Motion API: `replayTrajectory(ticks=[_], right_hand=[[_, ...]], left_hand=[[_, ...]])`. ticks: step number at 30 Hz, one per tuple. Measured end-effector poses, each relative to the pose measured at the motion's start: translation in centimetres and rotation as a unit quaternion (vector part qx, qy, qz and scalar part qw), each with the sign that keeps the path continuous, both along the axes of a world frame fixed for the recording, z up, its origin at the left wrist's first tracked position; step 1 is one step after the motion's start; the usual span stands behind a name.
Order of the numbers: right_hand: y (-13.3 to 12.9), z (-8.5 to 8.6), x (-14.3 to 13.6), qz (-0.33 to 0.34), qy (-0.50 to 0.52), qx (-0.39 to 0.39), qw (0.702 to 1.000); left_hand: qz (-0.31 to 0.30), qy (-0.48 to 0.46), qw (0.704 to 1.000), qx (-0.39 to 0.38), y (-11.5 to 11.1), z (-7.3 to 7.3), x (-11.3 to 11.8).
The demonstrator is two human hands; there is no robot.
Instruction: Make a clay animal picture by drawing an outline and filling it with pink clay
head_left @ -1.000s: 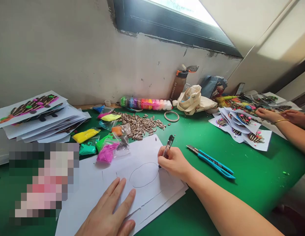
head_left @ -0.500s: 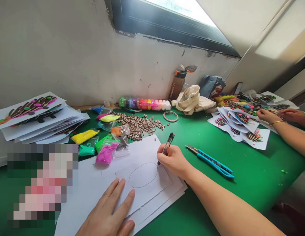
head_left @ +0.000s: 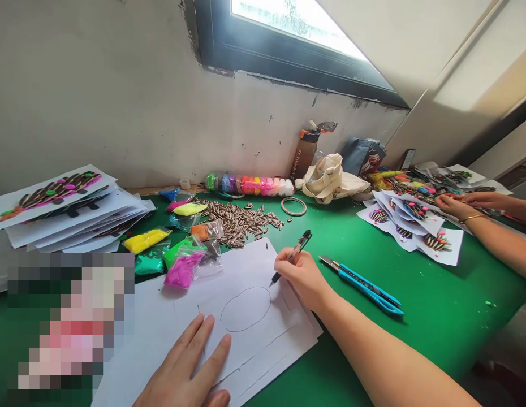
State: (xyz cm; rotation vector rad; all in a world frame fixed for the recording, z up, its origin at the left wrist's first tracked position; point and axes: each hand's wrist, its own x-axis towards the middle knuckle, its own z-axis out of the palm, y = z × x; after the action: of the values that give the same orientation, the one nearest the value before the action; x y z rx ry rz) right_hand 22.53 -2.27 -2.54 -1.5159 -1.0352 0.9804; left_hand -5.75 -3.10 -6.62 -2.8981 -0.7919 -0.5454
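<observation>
My right hand (head_left: 300,275) is closed around a black-and-clear pen (head_left: 297,249), its tip at the right end of a drawn oval. The oval outline lies on a white sheet of paper (head_left: 246,308) and has a small gap at its lower left. Flat on the paper's lower left, my left hand (head_left: 189,364) rests with fingers spread. More sheets show beneath the top one. Right of my right hand lies a blue utility knife (head_left: 362,287), its blade partly out. Bags of magenta clay (head_left: 184,270) and green clay (head_left: 178,249) touch the paper's upper left edge.
Behind the paper lies a heap of striped sunflower seeds (head_left: 240,220), near a tape roll (head_left: 294,206). A stack of seed-decorated sheets (head_left: 76,220) stands left. A bottle (head_left: 304,152) and cloth bag (head_left: 326,178) stand by the wall. Another person's hands (head_left: 458,206) work at far right.
The pen tip has come up slightly along the oval's right end, and the pen leans more to the right. My left hand stays flat on the paper. The camera view has shifted slightly.
</observation>
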Motion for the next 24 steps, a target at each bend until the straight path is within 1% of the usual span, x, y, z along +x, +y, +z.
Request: replayTrajectory(ticks=[1,2,5,7,8,10,11,13,14,15,16,17,18,19,21,24], right_hand=[[0.1,-0.1,0.0,-0.017,0.049,0.009,0.999],[0.1,-0.1,0.0,-0.036,0.099,0.023,0.994],[0.4,-0.1,0.6,-0.098,0.234,0.059,0.966],[0.7,0.2,1.6,-0.134,0.289,0.068,0.946],[0.8,0.4,2.1,-0.155,0.296,0.078,0.939],[0.7,0.9,2.8,-0.201,0.276,0.101,0.934],[0.5,1.3,2.8,-0.221,0.251,0.113,0.936],[-0.2,1.8,1.5,-0.221,0.178,0.126,0.951],[-0.7,2.0,0.4,-0.172,0.125,0.126,0.969],[-1.3,2.1,-1.0,-0.089,0.064,0.105,0.988],[-1.9,2.1,-2.5,0.011,0.004,0.071,0.997],[-2.5,1.9,-3.9,0.08,-0.043,0.052,0.995],[-3.0,1.7,-5.2,0.122,-0.087,0.049,0.988],[-3.4,1.4,-6.2,0.137,-0.135,0.059,0.98],[-3.8,0.7,-7.3,0.155,-0.21,0.072,0.963],[-3.9,-0.2,-7.5,0.15,-0.261,0.1,0.948]], left_hand=[[-0.01,-0.002,1.0,0.016,0.0,0.0,0.0],[-0.005,0.002,1.0,0.018,0.0,0.0,0.0],[-0.001,0.015,1.0,0.015,-0.4,0.7,0.2],[0.035,0.025,0.999,-0.017,-0.9,1.3,0.5],[0.045,0.026,0.998,-0.029,-1.1,1.6,0.6],[0.059,0.024,0.997,-0.048,-1.5,1.9,0.9],[0.063,0.021,0.996,-0.054,-1.6,2.0,0.9],[0.068,0.014,0.996,-0.061,-1.7,1.9,1.0],[0.067,0.011,0.996,-0.064,-1.6,1.8,0.9],[0.06,0.009,0.996,-0.065,-1.6,1.7,0.9],[0.051,0.009,0.997,-0.065,-1.5,1.6,0.8],[0.041,0.012,0.997,-0.066,-1.4,1.5,0.7],[0.034,0.016,0.997,-0.066,-1.4,1.4,0.7],[0.029,0.022,0.997,-0.066,-1.3,1.4,0.6],[0.028,0.034,0.997,-0.066,-1.3,1.3,0.6],[0.037,0.046,0.996,-0.072,-1.6,1.2,0.7]])
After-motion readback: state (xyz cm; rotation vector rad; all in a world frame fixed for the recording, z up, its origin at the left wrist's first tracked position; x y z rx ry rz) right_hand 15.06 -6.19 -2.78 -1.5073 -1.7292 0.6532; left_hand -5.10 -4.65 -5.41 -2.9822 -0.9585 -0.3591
